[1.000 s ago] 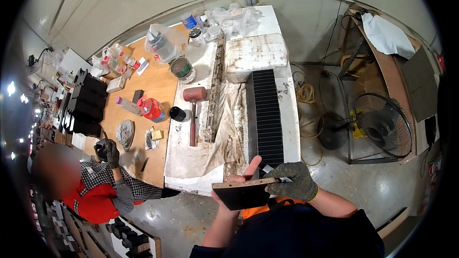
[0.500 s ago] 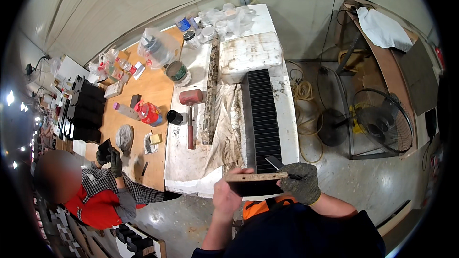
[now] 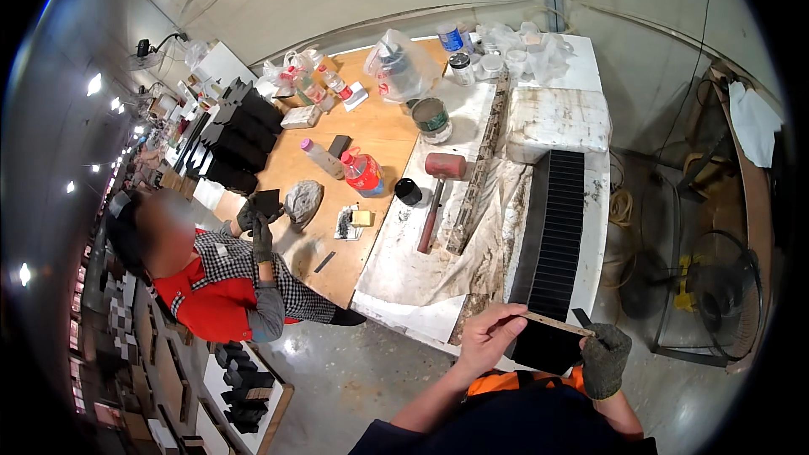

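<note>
Worktable (image 3: 583,59), part white and part wood, is being shown across the middle of the head view, pale walls behind.
Item: black panel (image 3: 548,347), light-brown edge, lower right of the frame, is being held up at the table's near edge.
Item: left hand (image 3: 489,337), bare; the panel's left end is being pinched between thumb and fingers.
Item: right hand (image 3: 605,361), gloved; a thin dark tool (image 3: 581,318) is apparently being grasped in curled fingers; whether the panel is also being gripped cannot be told.
Item: row of black slats (image 3: 560,227), right of centre, is being bordered above by a white block (image 3: 559,122).
Progress, as judged: the row is being counted as well filled; the panel is being handled singly, apparently unfinished; the number remaining is not being shown.
</note>
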The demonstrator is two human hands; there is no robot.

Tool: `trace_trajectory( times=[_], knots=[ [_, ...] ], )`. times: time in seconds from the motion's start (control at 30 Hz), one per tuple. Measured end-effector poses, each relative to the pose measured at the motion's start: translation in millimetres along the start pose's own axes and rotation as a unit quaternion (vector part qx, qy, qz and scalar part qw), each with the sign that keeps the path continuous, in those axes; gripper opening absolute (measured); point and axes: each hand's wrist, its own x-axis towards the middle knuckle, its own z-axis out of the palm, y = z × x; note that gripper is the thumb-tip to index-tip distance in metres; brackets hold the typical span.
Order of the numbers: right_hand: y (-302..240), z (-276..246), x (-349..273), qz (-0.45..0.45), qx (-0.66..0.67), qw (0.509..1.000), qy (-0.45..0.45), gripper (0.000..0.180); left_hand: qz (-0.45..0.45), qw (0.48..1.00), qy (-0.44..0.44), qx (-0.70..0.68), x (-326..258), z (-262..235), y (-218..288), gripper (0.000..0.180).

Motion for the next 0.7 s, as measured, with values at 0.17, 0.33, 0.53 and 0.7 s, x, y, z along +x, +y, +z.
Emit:
trace_trajectory(
  times=[0.17, 0.33, 0.53, 0.7],
  knots=[
    [15.7, -5.0, 0.5, -0.037, -0.043, 0.998, 0.023, 0.009, 0.015, 0.995, 0.013, -0.095, -1.4, 22.7, -14.0, 0.026],
    [4.7, 0.8, -4.4, -0.022, -0.078, 0.996, 0.031, 0.009, -0.034, 0.995, -0.013, -0.094, 0.5, 27.8, -22.4, 0.026],
    [9.1, -3.9, -7.1, -0.069, -0.100, 0.992, 0.040, 0.010, -0.027, 0.997, -0.002, -0.075, 2.9, 34.8, -19.6, 0.020],
    [-3.8, -6.7, -10.2, -0.056, -0.127, 0.990, 0.023, 0.011, -0.014, 0.997, 0.012, -0.072, 3.6, 40.8, -24.1, 0.018]
  ],
)
